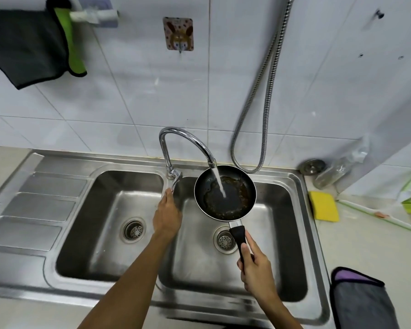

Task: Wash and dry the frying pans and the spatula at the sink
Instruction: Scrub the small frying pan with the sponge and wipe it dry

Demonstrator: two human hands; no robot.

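The frying pan [225, 193] is held above the right basin of the sink [281, 245]. Its black handle is grasped at the near end by the right hand [255, 267], with the fingers curled round it. The pan's bowl lies just ahead of that hand, open side up, directly beneath the tap spout [190, 136]. A stream of water [220, 182] falls into the pan, and brown residue is noted around its floor.

The left hand [167, 217] is extended forward, to the left of the pan. Its fingers are stretched, not clenched, and the fingertips touch the tap lever [176, 178].

A yellow sponge [324, 206] is recorded on the surface, ahead and to the right of the right hand. A grey cloth [363, 302] with purple edging lies on the surface, near the right of that hand. A dark cloth [26, 46] hangs on the wall, far ahead and left of the left hand.
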